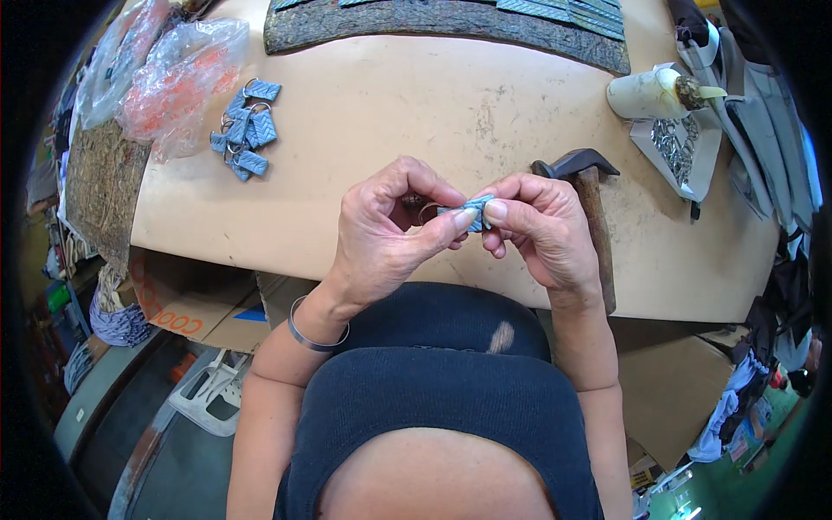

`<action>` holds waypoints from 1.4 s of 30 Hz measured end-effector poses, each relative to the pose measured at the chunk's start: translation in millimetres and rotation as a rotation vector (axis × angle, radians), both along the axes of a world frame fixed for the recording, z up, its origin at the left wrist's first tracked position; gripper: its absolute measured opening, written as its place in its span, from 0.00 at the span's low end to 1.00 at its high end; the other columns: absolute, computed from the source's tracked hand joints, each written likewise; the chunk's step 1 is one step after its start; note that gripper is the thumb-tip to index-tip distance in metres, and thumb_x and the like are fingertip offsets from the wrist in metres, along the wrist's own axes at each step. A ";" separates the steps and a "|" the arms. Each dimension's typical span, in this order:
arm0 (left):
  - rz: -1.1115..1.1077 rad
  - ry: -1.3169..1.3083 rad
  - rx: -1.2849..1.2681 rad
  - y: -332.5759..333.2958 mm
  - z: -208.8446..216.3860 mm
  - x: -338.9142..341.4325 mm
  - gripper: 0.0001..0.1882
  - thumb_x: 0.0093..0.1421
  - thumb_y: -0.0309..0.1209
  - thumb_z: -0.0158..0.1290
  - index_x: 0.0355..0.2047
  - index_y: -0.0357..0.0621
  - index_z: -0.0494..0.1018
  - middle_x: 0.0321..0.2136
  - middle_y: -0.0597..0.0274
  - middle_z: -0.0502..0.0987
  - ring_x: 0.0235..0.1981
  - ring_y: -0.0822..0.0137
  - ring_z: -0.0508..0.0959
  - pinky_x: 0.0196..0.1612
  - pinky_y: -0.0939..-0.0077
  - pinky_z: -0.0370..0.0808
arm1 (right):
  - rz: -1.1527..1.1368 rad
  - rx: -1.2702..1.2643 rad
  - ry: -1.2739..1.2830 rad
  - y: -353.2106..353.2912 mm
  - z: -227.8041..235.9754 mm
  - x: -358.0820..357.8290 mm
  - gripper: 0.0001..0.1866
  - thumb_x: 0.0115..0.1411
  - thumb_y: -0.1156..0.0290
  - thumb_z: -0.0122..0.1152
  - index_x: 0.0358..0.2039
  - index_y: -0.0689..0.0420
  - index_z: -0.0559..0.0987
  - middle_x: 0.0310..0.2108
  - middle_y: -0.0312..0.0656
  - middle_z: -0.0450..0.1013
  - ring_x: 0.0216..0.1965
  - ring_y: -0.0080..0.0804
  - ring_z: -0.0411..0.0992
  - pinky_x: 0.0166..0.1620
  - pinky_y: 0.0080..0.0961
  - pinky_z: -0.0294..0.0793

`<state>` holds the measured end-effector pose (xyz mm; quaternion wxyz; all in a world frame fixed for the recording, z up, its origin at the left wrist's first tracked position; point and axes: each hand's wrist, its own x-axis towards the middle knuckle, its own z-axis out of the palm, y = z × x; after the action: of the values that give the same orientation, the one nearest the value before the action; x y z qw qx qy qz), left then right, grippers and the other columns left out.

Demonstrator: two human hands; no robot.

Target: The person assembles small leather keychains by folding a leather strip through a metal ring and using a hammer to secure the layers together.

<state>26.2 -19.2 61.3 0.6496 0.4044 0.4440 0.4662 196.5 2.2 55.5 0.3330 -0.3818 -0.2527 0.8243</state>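
Between my two hands, above the near edge of the table, is a small blue-grey patterned strip [474, 218] with a metal ring [426, 211] at its left end. My left hand [394, 221] pinches the strip close to the ring with thumb and fingertips. Thumb and fingers of my right hand [542, 227] grip the strip's other end. Much of the strip is covered by my fingertips. On the table at the left lies a pile of similar blue strips with rings [250, 130].
Right of my right hand lies a hammer [593, 208]. A white tray of small metal pieces [676, 143] and a white bottle [646, 94] stand at the right. Crumpled plastic bags [182, 87] lie at the left; a dark rough board [433, 30] holds blue strips at the back.
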 end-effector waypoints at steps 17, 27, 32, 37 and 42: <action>0.012 0.050 -0.011 3.1 -5.1 1.8 0.05 0.50 0.20 0.52 0.26 0.35 0.67 0.22 0.61 0.72 0.23 0.77 0.73 0.26 0.88 0.72 | -0.001 0.189 -0.263 -4.2 1.4 -4.2 0.07 0.52 0.71 0.56 0.26 0.63 0.73 0.20 0.34 0.68 0.21 0.14 0.64 0.24 0.11 0.65; -0.013 0.093 -0.033 4.1 -1.6 1.8 0.05 0.50 0.21 0.52 0.26 0.34 0.67 0.22 0.61 0.72 0.22 0.77 0.73 0.25 0.88 0.72 | 0.092 0.183 -0.248 -2.6 2.4 1.8 0.08 0.50 0.73 0.58 0.29 0.65 0.74 0.22 0.36 0.70 0.21 0.16 0.66 0.24 0.12 0.66; -0.021 0.087 -0.042 3.2 -3.4 0.9 0.05 0.50 0.21 0.53 0.26 0.34 0.67 0.22 0.60 0.72 0.22 0.77 0.73 0.26 0.87 0.72 | 0.122 0.106 -0.258 0.2 2.3 1.6 0.08 0.50 0.72 0.59 0.27 0.64 0.74 0.19 0.34 0.69 0.20 0.15 0.64 0.23 0.11 0.64; -0.036 0.054 -0.098 3.7 -6.1 1.0 0.05 0.50 0.21 0.52 0.27 0.34 0.67 0.22 0.61 0.72 0.22 0.77 0.73 0.26 0.87 0.73 | 0.165 0.187 -0.364 1.6 -1.7 3.6 0.08 0.49 0.71 0.59 0.25 0.63 0.73 0.16 0.33 0.67 0.17 0.15 0.63 0.21 0.12 0.63; -0.016 0.225 -0.012 7.8 -22.0 1.9 0.06 0.48 0.22 0.54 0.26 0.35 0.68 0.22 0.62 0.72 0.23 0.75 0.73 0.26 0.84 0.71 | 0.049 0.570 -0.781 -8.8 -2.7 2.0 0.11 0.47 0.70 0.60 0.29 0.62 0.73 0.20 0.38 0.68 0.19 0.23 0.65 0.22 0.19 0.65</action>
<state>28.1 -11.4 39.4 0.6017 0.4539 0.5136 0.4100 198.5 -6.6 52.8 0.2853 -0.5501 -0.5836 0.5247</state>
